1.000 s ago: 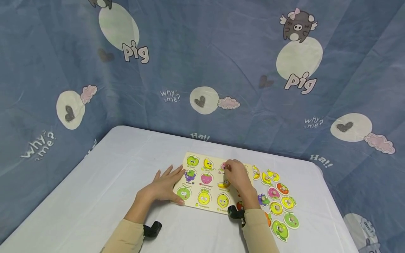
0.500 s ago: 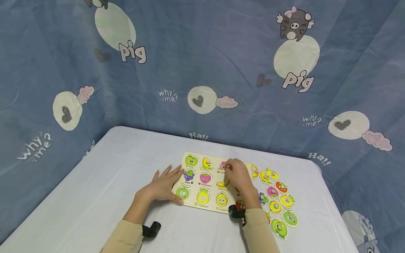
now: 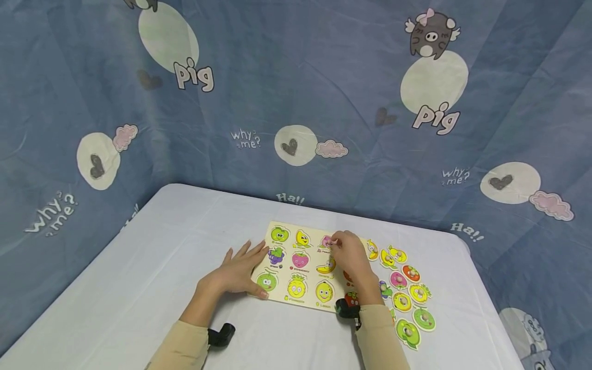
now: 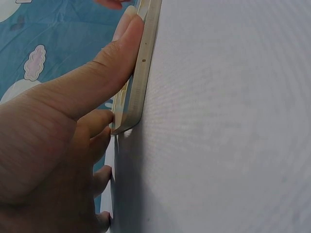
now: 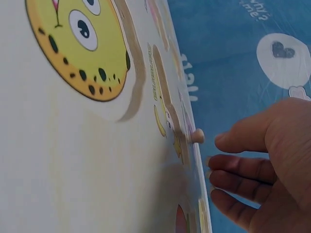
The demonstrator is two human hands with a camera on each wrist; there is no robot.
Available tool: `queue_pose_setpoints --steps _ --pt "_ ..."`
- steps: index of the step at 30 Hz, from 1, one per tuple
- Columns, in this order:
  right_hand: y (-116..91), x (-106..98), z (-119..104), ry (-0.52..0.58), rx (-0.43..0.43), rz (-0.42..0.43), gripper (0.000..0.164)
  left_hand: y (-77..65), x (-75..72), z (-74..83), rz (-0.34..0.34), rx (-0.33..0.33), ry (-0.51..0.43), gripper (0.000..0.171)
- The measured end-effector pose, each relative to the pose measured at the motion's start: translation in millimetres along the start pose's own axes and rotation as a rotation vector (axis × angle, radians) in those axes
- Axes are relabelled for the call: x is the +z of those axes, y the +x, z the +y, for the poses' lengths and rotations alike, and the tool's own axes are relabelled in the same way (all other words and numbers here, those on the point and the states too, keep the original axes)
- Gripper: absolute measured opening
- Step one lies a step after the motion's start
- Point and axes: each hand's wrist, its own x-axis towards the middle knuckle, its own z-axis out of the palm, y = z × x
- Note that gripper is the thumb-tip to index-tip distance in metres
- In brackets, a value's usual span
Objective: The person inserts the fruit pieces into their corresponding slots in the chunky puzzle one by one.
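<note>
L hand (image 3: 241,269): fingers spread, thumb on near-L corner of flat cream wooden puzzle board (image 3: 311,294), prob. bracing it. R hand (image 3: 351,256) grips nothing: thumb & fingers apart, just beside round wooden knob (image 5: 198,136) of flat pink fruit piece (image 3: 326,241) in board's far row; seating unclear. Loose colourful knobbed fruit pieces (image 3: 399,304) lie R of board on white-covered bench (image 3: 152,277), prob. for easy reach.
</note>
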Motion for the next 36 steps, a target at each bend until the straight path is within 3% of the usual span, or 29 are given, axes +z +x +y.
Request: queue_pose_setpoints --steps 36 --pt "4 -20 32 0.021 0.046 0.021 0.025 0.2 0.6 -0.8 0.005 0.010 -0.009 0.127"
